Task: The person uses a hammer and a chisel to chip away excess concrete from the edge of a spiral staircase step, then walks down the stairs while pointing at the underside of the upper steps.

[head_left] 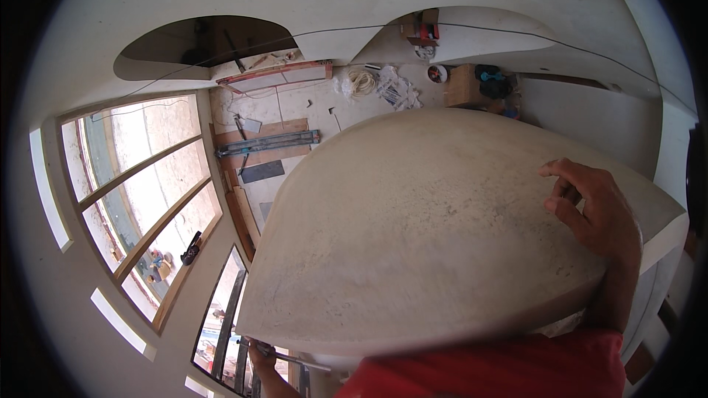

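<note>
In front of me spreads a large curved surface (391, 206), beige and plaster-like, with a rough, pitted patch toward its right middle. Over its right side is my right hand (594, 206), fingers loosely bent and thumb apart, holding nothing; whether the fingertips touch the surface I cannot tell. At the lower left, just beyond the surface's near edge, my left hand (259, 357) is closed around a thin, long tool (302, 362) with a metallic look. The tool's exact kind is not clear, and part of that hand is cut off by the picture's lower edge.
A gridded window (144, 191) fills the left wall, with a small black object (191, 248) on its frame. Down on the floor lie a long blue-grey tool (269, 143), coiled cable (360, 82) and a cardboard box (461, 85). A thin wire (383, 26) runs across the top.
</note>
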`<state>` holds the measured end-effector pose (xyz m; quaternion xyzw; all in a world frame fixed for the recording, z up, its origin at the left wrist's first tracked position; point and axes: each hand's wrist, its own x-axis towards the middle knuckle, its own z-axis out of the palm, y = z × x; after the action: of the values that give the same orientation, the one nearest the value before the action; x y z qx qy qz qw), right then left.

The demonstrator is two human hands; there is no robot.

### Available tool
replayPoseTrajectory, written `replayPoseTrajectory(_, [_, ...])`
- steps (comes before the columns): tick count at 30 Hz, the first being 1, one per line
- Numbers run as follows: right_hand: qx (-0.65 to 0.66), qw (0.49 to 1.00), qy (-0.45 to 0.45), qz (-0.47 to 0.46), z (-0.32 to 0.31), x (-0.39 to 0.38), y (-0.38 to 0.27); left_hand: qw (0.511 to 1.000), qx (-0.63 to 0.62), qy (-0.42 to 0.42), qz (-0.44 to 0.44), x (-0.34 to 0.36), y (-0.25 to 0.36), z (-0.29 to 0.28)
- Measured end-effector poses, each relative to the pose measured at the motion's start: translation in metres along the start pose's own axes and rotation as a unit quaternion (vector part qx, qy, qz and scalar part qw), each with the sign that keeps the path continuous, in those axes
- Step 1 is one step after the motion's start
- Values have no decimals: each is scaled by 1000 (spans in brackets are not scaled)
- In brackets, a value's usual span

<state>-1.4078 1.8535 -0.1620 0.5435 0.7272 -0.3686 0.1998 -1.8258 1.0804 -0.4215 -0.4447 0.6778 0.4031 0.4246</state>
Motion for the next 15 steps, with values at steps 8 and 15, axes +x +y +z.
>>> replayPoseTrajectory(8, [-3, 1000, -3, -1, -1, 1, -5, 1000, -20, 12, 20, 1, -5, -7])
replayPoseTrajectory(15, [-21, 1000, 4, -7, 2, 1, -1, 999, -41, -33, -1, -2, -1, -6])
